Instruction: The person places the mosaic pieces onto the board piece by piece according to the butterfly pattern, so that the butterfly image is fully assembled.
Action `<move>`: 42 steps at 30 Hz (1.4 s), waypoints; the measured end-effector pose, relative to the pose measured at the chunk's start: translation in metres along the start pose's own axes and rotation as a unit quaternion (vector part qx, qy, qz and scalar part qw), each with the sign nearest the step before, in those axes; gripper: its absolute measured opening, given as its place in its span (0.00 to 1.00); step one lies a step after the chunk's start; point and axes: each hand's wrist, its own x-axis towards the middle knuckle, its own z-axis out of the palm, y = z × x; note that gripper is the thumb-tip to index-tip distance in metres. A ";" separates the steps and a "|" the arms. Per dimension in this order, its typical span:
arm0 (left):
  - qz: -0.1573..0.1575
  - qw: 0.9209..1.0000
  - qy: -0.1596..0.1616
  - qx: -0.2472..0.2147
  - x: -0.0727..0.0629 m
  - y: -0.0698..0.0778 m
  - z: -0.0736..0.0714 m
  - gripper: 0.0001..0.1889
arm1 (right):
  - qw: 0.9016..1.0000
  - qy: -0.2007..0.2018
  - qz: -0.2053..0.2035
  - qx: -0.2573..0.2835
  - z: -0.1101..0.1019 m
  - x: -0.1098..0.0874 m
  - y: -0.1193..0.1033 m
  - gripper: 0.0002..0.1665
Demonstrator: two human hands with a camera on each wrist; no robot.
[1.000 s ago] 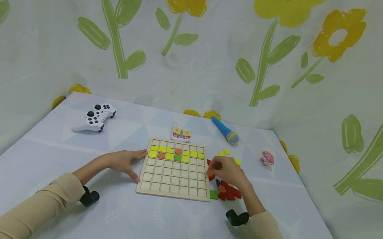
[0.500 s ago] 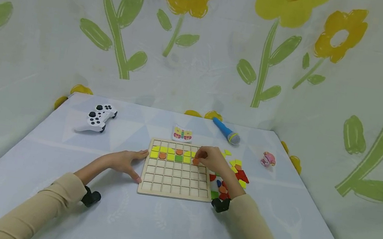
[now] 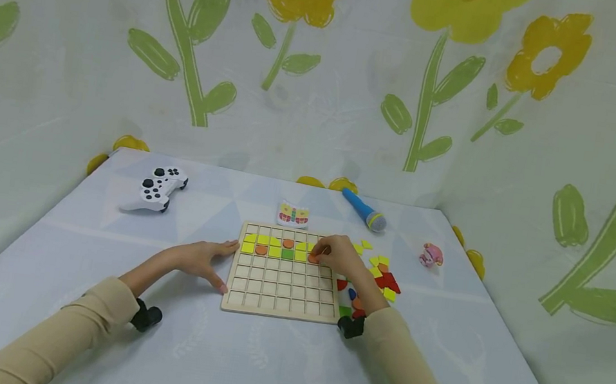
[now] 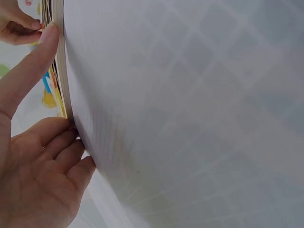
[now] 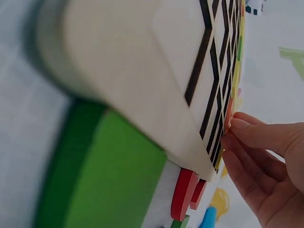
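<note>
Your right hand [image 3: 339, 256] pinches an orange disc [image 3: 313, 259] at the far right of the board [image 3: 280, 312]; your left hand [image 3: 196, 258], thumb and fingers apart, touches its left edge. Loose coloured pieces [image 3: 388, 282] lie to the right.

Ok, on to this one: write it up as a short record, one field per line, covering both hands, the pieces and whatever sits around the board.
Left hand: touches the left edge of the grid board
Right hand: pinches an orange disc at the board; whether it is fully seated is unclear
Other pieces on board: yellow pieces, a green square, two more orange discs
Loose pieces: right of the board, mixed colours
Beyond board: picture card
Far left: white game controller
Far right: blue microphone, pink toy
</note>
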 end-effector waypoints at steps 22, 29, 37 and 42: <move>0.005 1.000 -0.003 -0.008 0.000 0.000 -0.001 0.56 | 0.999 0.034 0.011 -0.013 -0.023 -0.047 0.017 0.08; 0.006 1.000 -0.002 -0.006 0.001 -0.001 0.000 0.56 | 0.999 0.030 0.025 -0.003 -0.037 -0.069 0.029 0.09; 0.006 1.000 -0.003 -0.007 0.002 -0.004 0.001 0.56 | 0.997 0.028 0.062 -0.032 -0.045 -0.093 0.050 0.07; 0.010 1.000 -0.002 -0.008 0.001 -0.003 0.000 0.56 | 0.992 0.024 0.114 -0.054 -0.045 -0.101 0.059 0.08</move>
